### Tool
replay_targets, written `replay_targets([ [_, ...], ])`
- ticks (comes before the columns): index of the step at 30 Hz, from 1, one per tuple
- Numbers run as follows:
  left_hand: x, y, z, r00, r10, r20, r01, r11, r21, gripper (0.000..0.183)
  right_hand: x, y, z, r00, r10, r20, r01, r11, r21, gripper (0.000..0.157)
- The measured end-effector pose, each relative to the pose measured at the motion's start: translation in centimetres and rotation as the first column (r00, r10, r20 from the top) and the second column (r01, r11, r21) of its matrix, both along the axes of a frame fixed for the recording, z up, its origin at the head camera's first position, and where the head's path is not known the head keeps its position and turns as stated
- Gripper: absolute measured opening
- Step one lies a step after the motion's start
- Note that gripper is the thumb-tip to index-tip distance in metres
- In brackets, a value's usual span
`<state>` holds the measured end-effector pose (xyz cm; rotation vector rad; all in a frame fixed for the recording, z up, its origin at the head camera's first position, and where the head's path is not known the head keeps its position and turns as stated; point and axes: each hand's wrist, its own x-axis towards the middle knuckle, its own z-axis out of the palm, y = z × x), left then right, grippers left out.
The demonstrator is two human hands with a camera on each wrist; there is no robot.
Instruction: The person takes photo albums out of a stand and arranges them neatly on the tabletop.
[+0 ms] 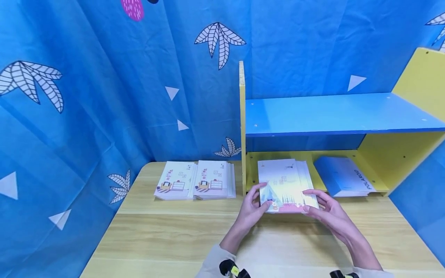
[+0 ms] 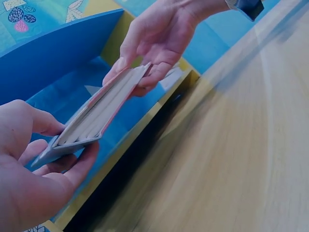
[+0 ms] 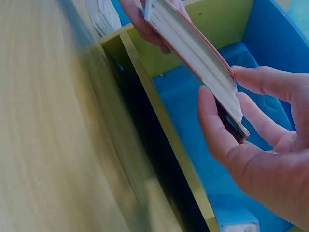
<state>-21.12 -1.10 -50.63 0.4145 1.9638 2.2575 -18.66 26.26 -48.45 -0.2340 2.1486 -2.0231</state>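
A stack of thin white booklets with a pink and blue drawing on the top cover is held between both hands, at the front of the shelf's lower board. My left hand grips its left edge, thumb on top and fingers beneath. My right hand holds the right edge the same way. Several page edges of the booklets show in the left wrist view, between the left hand and the right. In the right wrist view, the right hand's thumb and fingers pinch one end of the booklets.
A blue and white book-like item marked POLAROID lies on the yellow lower board, right of the hands. Above is a blue shelf board; a yellow side panel stands at left. Two booklet piles, left and right, lie on the wooden table.
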Motion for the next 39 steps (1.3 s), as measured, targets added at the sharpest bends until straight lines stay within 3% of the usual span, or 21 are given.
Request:
replay_targets([
  [7,0.2,-0.2,0.1,1.0,-0.006,-0.031,0.006,1.0,0.015,0.064,-0.5,0.2,0.7,0.999,-0.03,-0.018,0.032,0.993,0.11,0.056],
  [14,0.4,-0.5,1.2,0.994,-0.04,-0.104,0.039,0.999,-0.01,0.063,-1.0,0.3,1.6,0.992,-0.06,-0.107,0.078,0.983,0.166,0.053],
  [23,0.9,-0.7,2.7,0.985,-0.044,-0.169,0.034,0.998,-0.059,0.062,-1.3,1.3,3.5,0.983,0.012,-0.181,0.03,0.973,0.228,0.045],
  [29,1.2,-0.8,3.5,0.978,-0.06,-0.2,0.045,0.996,-0.08,0.062,-1.4,2.0,4.4,0.97,0.092,-0.227,-0.045,0.978,0.204,0.039],
  [39,1.8,-1.1,4.7,0.971,-0.034,-0.235,0.016,0.997,-0.075,0.067,-1.2,2.0,6.1,0.958,0.103,-0.267,-0.04,0.972,0.232,0.04],
])
